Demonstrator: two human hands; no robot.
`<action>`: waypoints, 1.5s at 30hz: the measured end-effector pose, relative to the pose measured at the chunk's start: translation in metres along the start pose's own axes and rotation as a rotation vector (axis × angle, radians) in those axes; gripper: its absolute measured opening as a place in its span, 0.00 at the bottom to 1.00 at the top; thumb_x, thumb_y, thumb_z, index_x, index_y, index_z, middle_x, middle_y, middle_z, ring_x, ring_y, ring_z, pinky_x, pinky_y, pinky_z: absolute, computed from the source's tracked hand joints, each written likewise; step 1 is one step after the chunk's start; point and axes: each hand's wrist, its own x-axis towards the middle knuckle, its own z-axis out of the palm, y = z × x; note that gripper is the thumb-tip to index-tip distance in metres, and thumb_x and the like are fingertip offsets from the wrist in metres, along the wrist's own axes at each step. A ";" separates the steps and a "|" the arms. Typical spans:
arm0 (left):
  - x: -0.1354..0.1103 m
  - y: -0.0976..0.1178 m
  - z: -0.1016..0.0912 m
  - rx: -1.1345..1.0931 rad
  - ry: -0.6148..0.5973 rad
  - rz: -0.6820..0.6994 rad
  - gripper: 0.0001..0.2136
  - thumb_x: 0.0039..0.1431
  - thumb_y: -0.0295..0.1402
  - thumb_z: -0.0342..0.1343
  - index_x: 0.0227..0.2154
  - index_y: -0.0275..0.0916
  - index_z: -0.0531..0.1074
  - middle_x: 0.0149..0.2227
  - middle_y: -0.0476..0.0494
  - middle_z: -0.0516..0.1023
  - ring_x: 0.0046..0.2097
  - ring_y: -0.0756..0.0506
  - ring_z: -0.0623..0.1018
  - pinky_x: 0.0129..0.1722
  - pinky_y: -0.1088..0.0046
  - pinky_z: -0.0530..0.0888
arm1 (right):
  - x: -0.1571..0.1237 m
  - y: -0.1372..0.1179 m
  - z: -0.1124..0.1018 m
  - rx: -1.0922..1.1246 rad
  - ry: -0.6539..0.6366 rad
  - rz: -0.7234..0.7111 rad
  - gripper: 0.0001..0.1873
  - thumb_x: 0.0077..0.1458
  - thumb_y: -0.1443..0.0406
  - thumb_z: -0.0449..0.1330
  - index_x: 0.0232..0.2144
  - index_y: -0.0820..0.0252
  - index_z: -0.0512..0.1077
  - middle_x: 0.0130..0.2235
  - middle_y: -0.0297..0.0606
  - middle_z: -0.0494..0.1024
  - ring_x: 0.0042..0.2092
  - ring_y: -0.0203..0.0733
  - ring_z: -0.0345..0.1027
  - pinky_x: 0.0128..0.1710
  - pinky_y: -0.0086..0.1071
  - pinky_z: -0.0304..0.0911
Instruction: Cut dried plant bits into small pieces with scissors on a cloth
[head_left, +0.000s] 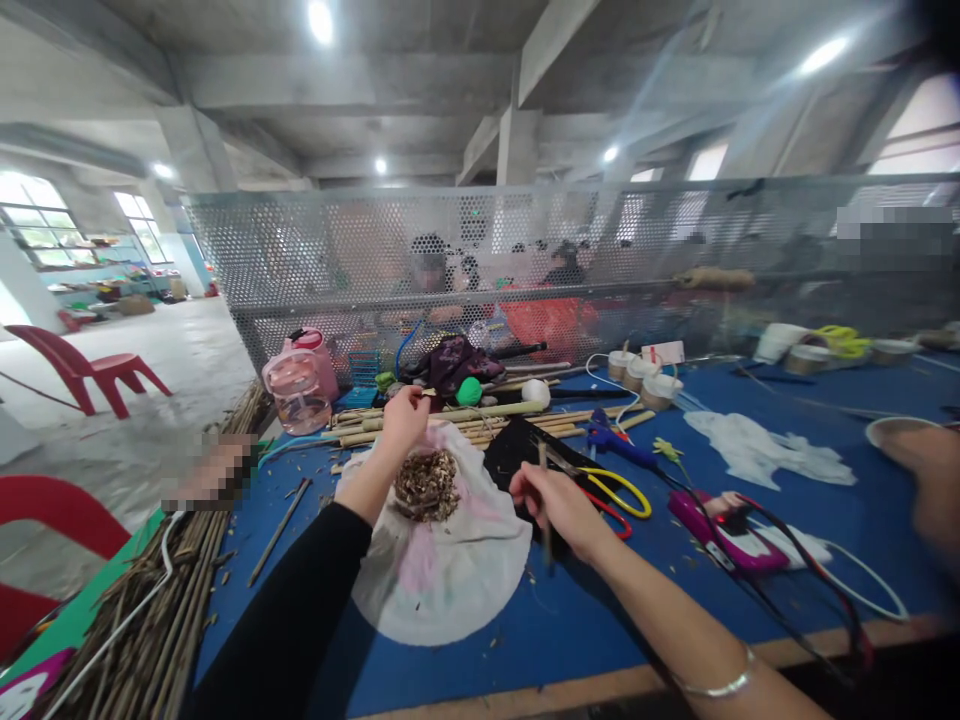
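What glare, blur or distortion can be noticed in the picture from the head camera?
Head view: pale glare streaks cross the upper right, near the bright white ceiling light; head view: the thin brown stick in the bare right hand looks blurred at its lower end; head view: the grey concrete pillar at left leans, probably from lens distortion.

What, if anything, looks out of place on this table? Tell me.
Brown bits lie scattered on the blue tabletop, outside the white cloth that holds the main brown pile, so they look spilled.
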 end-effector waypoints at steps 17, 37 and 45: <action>-0.128 0.008 0.003 -0.992 -0.563 -0.095 0.15 0.50 0.45 0.56 0.28 0.35 0.70 0.23 0.51 0.71 0.21 0.55 0.66 0.22 0.80 0.61 | 0.006 0.030 -0.006 -0.326 0.256 -0.266 0.23 0.63 0.59 0.40 0.53 0.64 0.64 0.52 0.47 0.69 0.55 0.44 0.61 0.55 0.37 0.55; -0.152 0.000 0.018 -1.102 -0.348 -0.320 0.21 0.46 0.51 0.57 0.34 0.38 0.66 0.25 0.51 0.71 0.23 0.53 0.73 0.17 0.81 0.62 | 0.001 0.008 -0.014 -0.327 0.032 -0.208 0.22 0.47 0.64 0.58 0.47 0.58 0.68 0.45 0.39 0.76 0.43 0.44 0.70 0.45 0.33 0.62; -0.152 -0.001 0.013 -1.104 -0.297 -0.334 0.20 0.47 0.47 0.57 0.38 0.37 0.68 0.27 0.50 0.71 0.24 0.52 0.73 0.18 0.81 0.65 | 0.012 -0.010 0.048 -0.239 -0.091 -0.348 0.24 0.50 0.60 0.58 0.50 0.60 0.63 0.48 0.44 0.70 0.45 0.44 0.66 0.45 0.35 0.61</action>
